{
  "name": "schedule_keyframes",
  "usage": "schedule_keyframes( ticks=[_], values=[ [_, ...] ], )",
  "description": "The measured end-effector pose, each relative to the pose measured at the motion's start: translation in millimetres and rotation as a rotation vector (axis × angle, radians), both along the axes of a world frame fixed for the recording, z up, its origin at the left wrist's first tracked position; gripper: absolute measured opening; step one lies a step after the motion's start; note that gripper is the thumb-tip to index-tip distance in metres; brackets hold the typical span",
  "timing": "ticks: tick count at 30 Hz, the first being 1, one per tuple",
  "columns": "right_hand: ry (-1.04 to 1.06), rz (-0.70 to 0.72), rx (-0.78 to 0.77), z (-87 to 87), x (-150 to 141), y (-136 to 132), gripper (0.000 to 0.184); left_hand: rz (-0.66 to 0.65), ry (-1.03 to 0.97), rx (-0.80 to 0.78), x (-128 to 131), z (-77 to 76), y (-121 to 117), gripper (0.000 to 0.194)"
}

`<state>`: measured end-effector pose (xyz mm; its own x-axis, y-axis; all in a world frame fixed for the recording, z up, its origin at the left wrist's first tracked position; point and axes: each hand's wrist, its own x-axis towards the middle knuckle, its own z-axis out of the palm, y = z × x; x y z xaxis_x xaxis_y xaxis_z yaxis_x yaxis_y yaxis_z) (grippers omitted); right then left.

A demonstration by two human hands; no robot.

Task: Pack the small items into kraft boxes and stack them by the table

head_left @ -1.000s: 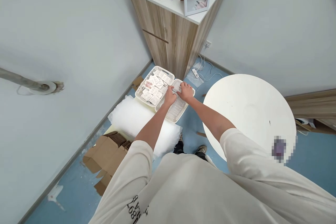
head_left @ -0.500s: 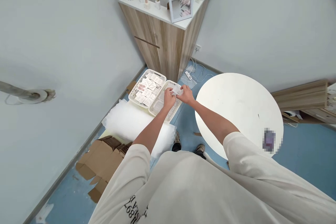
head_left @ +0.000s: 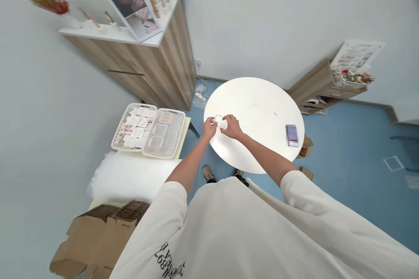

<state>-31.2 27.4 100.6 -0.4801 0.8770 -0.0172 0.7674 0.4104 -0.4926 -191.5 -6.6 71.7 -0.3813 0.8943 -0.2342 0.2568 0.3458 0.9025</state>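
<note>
A small clear plastic box [head_left: 221, 121] is held between my two hands above the left part of the round white table [head_left: 258, 96]. My left hand [head_left: 210, 128] is closed on the box's left side. From the right, my right hand [head_left: 233, 127] grips the same box with thumb and fingers. Whether anything lies inside it I cannot tell. Left of the table, a white basket [head_left: 179, 136] contains several similar clear boxes. Beside it, another white basket [head_left: 115, 139] is full of small white printed cards or packets.
Bubble wrap [head_left: 131, 176] and flattened brown cardboard boxes [head_left: 88, 239] lie at the lower left. A wooden cabinet [head_left: 170, 65] with bottles and a picture frame stands behind the baskets. A blurred purple item [head_left: 292, 135] rests on the table's right side. A low shelf [head_left: 314, 83] stands behind it.
The view has turned right. Both hands have moved from over the basket of clear boxes to over the round table, carrying the clear plastic box.
</note>
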Motion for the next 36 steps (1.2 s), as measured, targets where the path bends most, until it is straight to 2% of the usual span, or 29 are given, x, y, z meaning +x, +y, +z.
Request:
schedule_keyframes(
  ticks=[3, 7, 12, 16, 20, 24, 30, 36],
  values=[
    [0.009, -0.026, -0.075, -9.6, 68, -6, 0.047, -0.079, -0.008, -0.063, 60, -10.3, 1, 0.031],
    [0.011, -0.063, -0.179, -25.5, 142, -16, 0.044, -0.170, -0.017, -0.150, 128, -25.5, -4, 0.036],
    [-0.004, -0.100, -0.308, -47.1, 214, -31, 0.042, -0.273, 0.029, -0.162, 194, -47.4, -18, 0.038],
    [0.010, -0.120, -0.463, -61.7, 257, -40, 0.044, -0.307, 0.044, -0.168, 235, -62.9, -33, 0.036],
    [0.051, -0.144, -0.614, -72.8, 283, -44, 0.040, -0.314, 0.051, -0.218, 263, -68.3, -46, 0.035],
    [0.087, -0.165, -0.614, -79.1, 295, -46, 0.028, -0.364, 0.068, -0.265, 279, -66.6, -52, 0.038],
    [0.177, -0.234, -0.594, -79.5, 302, -45, 0.024, -0.322, 0.053, -0.247, 286, -68.1, -49, 0.035],
    [0.154, -0.233, -0.584, -74.9, 302, -43, 0.024, -0.294, 0.042, -0.223, 288, -74.9, -45, 0.027]
  ],
)
